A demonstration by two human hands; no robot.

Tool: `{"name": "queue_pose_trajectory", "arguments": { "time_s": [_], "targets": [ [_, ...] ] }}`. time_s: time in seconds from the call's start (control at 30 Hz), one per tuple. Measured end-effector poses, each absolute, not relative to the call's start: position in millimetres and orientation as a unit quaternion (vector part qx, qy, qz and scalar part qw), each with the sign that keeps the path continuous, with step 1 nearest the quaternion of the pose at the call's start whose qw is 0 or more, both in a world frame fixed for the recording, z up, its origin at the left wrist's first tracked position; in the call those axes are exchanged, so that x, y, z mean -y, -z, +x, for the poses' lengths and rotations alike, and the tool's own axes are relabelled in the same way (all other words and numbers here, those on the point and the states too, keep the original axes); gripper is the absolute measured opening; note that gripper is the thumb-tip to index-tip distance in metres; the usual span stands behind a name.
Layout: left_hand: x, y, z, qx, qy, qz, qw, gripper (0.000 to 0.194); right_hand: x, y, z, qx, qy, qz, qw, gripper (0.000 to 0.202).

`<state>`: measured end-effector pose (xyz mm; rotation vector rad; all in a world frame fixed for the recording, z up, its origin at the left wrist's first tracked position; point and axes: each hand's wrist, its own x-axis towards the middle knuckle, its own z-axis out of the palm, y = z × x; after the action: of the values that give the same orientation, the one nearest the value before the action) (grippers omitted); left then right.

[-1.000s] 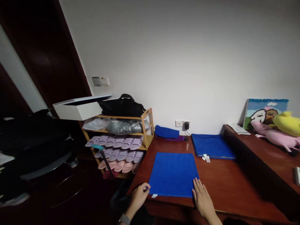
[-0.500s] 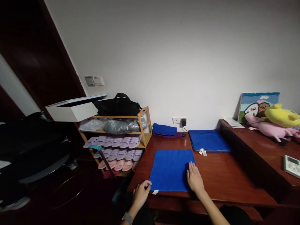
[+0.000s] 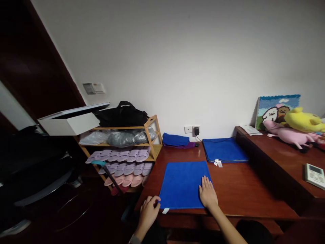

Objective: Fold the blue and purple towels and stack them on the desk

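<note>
A square blue cloth (image 3: 181, 184) with a white label (image 3: 165, 210) at its lower left corner lies flat near the front edge of the wooden table (image 3: 236, 189). Thumb and forefinger of my left hand (image 3: 149, 210) are pinched together on the cloth's left edge, just above that label. My right hand (image 3: 208, 194) rests palm down with fingers stretched out on the cloth's right side. Farther back on the right lies a stack of folded blue cloths (image 3: 224, 149) with white tags (image 3: 217, 163).
Against the wall sit a rolled blue cloth (image 3: 175, 139) and a purple cloth (image 3: 184, 145). A shoe rack (image 3: 153, 135) with several slippers stands left. On the raised surface (image 3: 281, 149) at right are plush toys (image 3: 289, 132), a picture and a calculator-like device (image 3: 315, 175).
The whole view has shifted a little, so things appear slightly farther left. Both hands keep their places on the blue cloth, which stays flat.
</note>
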<state>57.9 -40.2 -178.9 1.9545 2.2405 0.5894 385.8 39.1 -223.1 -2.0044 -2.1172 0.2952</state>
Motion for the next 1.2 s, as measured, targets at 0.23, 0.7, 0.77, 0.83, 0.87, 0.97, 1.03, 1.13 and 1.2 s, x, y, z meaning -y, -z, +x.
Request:
{"name": "queue_pose_trajectory", "arguments": {
  "time_s": [0.23,0.7,0.77,0.83,0.87,0.97,1.03,1.13,1.2],
  "targets": [
    [1.8,163.9,176.1,-0.571,-0.241,0.784,-0.003,0.034,-39.3,220.4,385.5,0.716,-0.113,-0.68,0.11,0.068],
    [-24.6,215.7,138.0,-0.67,-0.111,0.733,0.027,0.063,-37.9,222.8,386.4,0.72,-0.092,-0.682,0.09,0.068],
    [-20.0,216.0,110.3,-0.689,-0.109,0.716,0.017,0.065,-36.8,223.1,386.2,0.718,-0.097,-0.683,0.091,0.068],
    [-16.0,217.7,93.9,-0.692,-0.115,0.713,0.007,0.067,-35.5,223.8,385.9,0.718,-0.097,-0.683,0.089,0.068],
    [-14.4,218.9,89.7,-0.69,-0.117,0.714,0.003,0.068,-34.9,224.4,385.8,0.718,-0.096,-0.684,0.089,0.068],
    [-11.9,221.5,87.0,-0.686,-0.12,0.717,-0.003,0.069,-34.9,225.0,386.8,0.718,-0.096,-0.684,0.087,0.067],
    [-11.7,222.0,88.7,-0.685,-0.122,0.718,-0.004,0.069,-38.2,222.0,388.6,0.718,-0.095,-0.685,0.081,0.067],
    [-12.2,221.9,90.6,-0.681,-0.126,0.721,-0.006,0.069,-49.8,210.7,390.9,0.719,-0.086,-0.685,0.083,0.066],
    [-12.4,222.5,89.8,-0.681,-0.125,0.721,-0.004,0.069,-60.2,202.7,390.6,0.722,-0.076,-0.681,0.094,0.065]
  ]
}}
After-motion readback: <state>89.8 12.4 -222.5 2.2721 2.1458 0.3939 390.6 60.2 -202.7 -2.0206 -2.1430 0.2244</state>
